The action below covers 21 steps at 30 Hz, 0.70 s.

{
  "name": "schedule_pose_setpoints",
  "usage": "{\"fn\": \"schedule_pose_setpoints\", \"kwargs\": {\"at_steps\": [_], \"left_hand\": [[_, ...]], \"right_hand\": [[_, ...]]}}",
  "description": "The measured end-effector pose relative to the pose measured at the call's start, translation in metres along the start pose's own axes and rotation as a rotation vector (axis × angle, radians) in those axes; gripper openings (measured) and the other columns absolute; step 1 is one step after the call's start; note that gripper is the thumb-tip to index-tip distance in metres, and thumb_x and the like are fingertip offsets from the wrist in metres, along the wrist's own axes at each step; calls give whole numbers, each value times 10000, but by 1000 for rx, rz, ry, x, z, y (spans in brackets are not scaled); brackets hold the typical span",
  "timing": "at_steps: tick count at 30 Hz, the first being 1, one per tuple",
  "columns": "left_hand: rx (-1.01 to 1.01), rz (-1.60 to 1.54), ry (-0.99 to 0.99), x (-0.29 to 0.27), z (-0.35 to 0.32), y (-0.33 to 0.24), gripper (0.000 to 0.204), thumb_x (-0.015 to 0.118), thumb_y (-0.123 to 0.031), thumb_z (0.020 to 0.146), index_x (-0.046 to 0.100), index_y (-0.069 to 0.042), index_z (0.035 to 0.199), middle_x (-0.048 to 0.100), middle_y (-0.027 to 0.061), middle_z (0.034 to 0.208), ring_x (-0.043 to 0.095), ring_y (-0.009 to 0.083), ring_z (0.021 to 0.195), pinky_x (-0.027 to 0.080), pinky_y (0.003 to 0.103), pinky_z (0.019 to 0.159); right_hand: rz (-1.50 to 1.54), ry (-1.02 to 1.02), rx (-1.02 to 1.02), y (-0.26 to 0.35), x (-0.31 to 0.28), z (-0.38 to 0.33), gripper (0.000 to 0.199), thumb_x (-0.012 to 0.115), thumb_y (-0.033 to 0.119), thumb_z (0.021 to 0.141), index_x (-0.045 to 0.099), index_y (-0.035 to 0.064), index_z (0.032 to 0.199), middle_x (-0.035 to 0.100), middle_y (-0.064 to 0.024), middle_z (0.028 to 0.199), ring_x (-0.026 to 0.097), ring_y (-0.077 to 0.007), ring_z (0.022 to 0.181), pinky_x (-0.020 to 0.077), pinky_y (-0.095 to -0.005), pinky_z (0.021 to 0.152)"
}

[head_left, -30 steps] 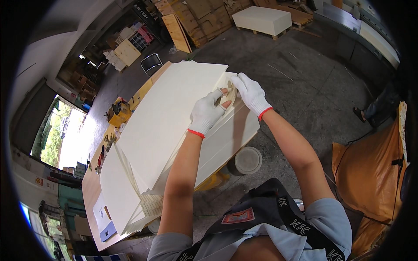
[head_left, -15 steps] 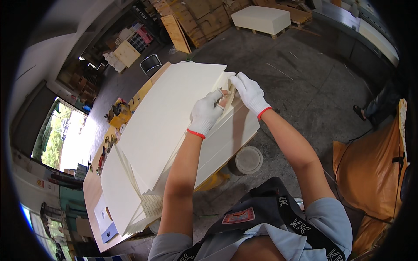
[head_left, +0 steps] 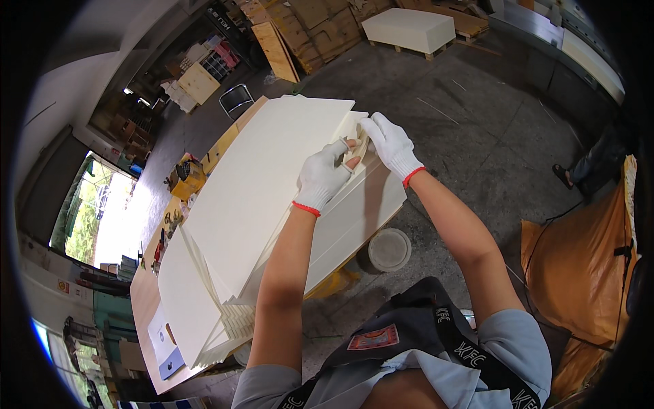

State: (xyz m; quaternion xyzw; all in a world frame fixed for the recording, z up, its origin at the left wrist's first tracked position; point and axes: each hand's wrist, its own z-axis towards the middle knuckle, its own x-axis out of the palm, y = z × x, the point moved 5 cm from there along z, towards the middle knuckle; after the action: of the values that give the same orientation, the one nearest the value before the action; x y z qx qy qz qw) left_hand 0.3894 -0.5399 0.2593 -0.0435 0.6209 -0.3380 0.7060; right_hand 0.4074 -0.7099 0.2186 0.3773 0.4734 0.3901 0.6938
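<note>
Both my hands wear white knit gloves with red cuffs and work at the right edge of a stack of large white sheets (head_left: pixel 272 163). My left hand (head_left: pixel 325 172) lies at that edge, fingers curled round some sheets; its thumb and index fingertips are bare, with a small gap between them. Opposite it, my right hand (head_left: pixel 388 142) is closed on the bent-up sheet edges (head_left: pixel 361 131), its fingertips partly hidden behind them. More white sheets (head_left: pixel 361 211) lie below on the right. At the near left, a fanned pile of sheets (head_left: pixel 191 293) overlaps the stack.
The wooden table (head_left: pixel 143 300) carries tools and a yellow box (head_left: pixel 187 178) along its left side. A round lidded bucket (head_left: pixel 390 250) stands on the floor by the table. An orange cover (head_left: pixel 579 259) is at the right, near another person's leg (head_left: pixel 593 160).
My left thumb has moved down, away from the index fingertip, widening the gap between them. My right hand and the stack stay almost where they were.
</note>
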Motion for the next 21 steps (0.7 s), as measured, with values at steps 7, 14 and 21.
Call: {"fn": "schedule_pose_setpoints", "kwargs": {"at_steps": [7, 14, 21], "left_hand": [[10, 6, -42, 2, 1, 5, 361, 662, -310, 910, 663, -236, 1263, 714, 142, 947, 699, 290, 825, 532, 355, 783], [78, 11, -53, 4, 2, 2, 317, 627, -228, 933, 669, -224, 1246, 718, 153, 1019, 693, 324, 928, 528, 369, 831], [190, 44, -87, 6, 1, -2, 420, 740, -229, 843, 664, -155, 1249, 721, 116, 1110, 704, 284, 973, 538, 356, 853]], "right_hand": [[80, 19, 26, 7, -3, -4, 523, 397, 565, 978, 600, 89, 1055, 653, -155, 800, 644, -365, 839, 469, -438, 762], [78, -9, -19, 4, -4, -3, 546, 408, 583, 972, 602, 74, 1003, 636, -153, 773, 641, -352, 825, 465, -424, 754], [116, 10, -10, 0, -6, 1, 551, 409, 588, 972, 602, 73, 1002, 624, -147, 804, 623, -322, 814, 460, -398, 765]]}}
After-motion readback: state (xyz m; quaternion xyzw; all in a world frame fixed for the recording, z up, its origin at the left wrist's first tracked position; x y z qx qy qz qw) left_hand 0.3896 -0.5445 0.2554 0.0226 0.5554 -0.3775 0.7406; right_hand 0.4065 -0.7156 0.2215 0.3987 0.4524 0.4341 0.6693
